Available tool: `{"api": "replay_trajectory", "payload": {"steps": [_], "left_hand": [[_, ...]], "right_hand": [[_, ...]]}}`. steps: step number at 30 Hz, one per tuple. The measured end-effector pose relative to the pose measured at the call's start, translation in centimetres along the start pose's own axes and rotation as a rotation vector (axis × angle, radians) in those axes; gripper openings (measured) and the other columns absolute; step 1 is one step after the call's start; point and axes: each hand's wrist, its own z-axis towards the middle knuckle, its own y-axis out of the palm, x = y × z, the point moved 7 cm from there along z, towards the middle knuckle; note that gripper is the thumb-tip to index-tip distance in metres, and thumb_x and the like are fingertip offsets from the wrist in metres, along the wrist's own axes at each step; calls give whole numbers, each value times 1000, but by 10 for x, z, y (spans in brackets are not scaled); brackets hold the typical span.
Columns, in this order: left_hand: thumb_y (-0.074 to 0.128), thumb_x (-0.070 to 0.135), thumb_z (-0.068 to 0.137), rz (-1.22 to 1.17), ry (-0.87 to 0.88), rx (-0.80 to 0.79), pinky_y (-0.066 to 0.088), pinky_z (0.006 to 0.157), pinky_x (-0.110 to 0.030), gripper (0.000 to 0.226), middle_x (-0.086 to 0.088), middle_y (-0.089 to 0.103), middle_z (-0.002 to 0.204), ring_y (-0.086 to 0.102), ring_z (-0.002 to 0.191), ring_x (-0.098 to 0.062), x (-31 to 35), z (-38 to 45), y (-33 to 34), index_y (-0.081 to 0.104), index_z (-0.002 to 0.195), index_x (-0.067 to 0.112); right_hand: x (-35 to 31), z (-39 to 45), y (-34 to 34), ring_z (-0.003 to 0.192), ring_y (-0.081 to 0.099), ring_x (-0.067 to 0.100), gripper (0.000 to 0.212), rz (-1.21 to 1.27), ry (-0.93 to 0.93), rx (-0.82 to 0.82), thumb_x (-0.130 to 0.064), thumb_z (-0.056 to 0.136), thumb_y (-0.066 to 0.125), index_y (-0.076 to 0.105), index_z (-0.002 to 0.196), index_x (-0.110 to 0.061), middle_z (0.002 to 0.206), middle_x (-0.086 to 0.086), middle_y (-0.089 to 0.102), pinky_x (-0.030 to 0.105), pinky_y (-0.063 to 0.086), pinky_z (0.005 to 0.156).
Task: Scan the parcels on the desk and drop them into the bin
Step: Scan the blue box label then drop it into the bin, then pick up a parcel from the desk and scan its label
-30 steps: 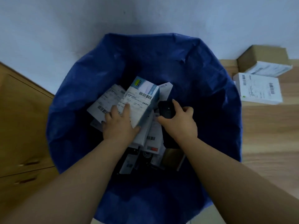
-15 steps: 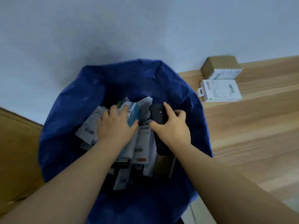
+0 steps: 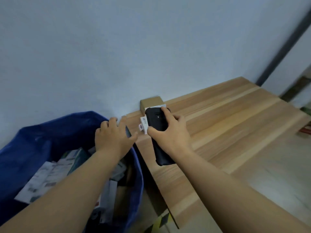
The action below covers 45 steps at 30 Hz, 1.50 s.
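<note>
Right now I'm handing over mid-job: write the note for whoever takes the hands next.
Left hand: open, empty, above the bin's rim, reaching toward the desk.
Right hand: firm grip on the black scanner, held over the desk's back corner.
Blue bin: beside the desk, already holding many scanned parcels.
Desk: two parcels left by the wall, a white box mostly hidden behind the scanner and a brown box behind it.
Left to do: scan the white box, drop it in, then the brown one.
</note>
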Motion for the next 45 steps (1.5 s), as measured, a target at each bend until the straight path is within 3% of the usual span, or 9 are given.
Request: {"api": "replay_trajectory", "payload": {"steps": [5, 10, 13, 21, 29, 33, 37, 45], "left_hand": [[46, 64, 90, -52, 60, 73, 41, 90, -40, 68, -7, 47, 138, 47, 118, -30, 122, -4, -17, 36, 148, 29], [46, 61, 90, -124, 80, 122, 37, 98, -39, 71, -4, 42, 144, 41, 125, -29, 238, -8, -24, 28, 152, 31], [45, 62, 90, -129, 126, 135, 36, 100, -41, 72, -4, 42, 145, 40, 127, -29, 303, -13, -26, 28, 152, 30], [41, 64, 92, -70, 247, 134, 36, 102, -40, 73, -4, 40, 146, 40, 128, -27, 416, 11, -24, 23, 154, 30], [38, 65, 92, -79, 315, 143, 37, 101, -40, 72, -3, 41, 145, 42, 127, -27, 501, 95, -20, 25, 153, 30], [39, 67, 91, -58, 312, 153, 39, 97, -38, 72, -2, 42, 142, 44, 124, -26, 520, 131, -19, 25, 152, 31], [42, 66, 91, -88, 244, 114, 36, 101, -39, 70, -1, 39, 146, 42, 128, -26, 502, 161, -10, 26, 151, 33], [35, 66, 93, -2, -158, 110, 28, 108, -42, 72, -3, 30, 154, 34, 135, -28, 392, 210, 3, 20, 154, 32]], "right_hand": [[65, 2, -108, 109, 58, 22, 81, -17, 4, 56, -52, 78, 66, 28, 150, -52, 138, -8, 31, 42, 53, 93], [131, 17, -214, 99, 57, 20, 81, -85, -1, 124, -54, 80, 65, 25, 150, -53, 140, -9, 30, 32, 45, 75], [167, 26, -267, 94, 52, 20, 80, -86, 30, 164, -53, 80, 65, 27, 151, -52, 140, -8, 30, 34, 46, 80], [241, 59, -354, 96, 50, 21, 79, -69, 128, 225, -52, 81, 65, 26, 150, -53, 142, -8, 30, 35, 47, 81], [274, 135, -412, 93, 52, 19, 79, -85, 164, 305, -51, 81, 65, 27, 150, -53, 142, -9, 31, 33, 46, 80], [277, 180, -426, 94, 54, 21, 78, -95, 165, 324, -52, 82, 64, 26, 150, -52, 140, -7, 32, 37, 52, 85], [273, 227, -411, 99, 55, 22, 80, -99, 158, 242, -52, 81, 63, 25, 150, -53, 141, -6, 31, 39, 52, 86], [213, 339, -314, 101, 51, 18, 79, -115, -72, -56, -49, 82, 65, 27, 151, -49, 139, -5, 31, 34, 46, 81]]}}
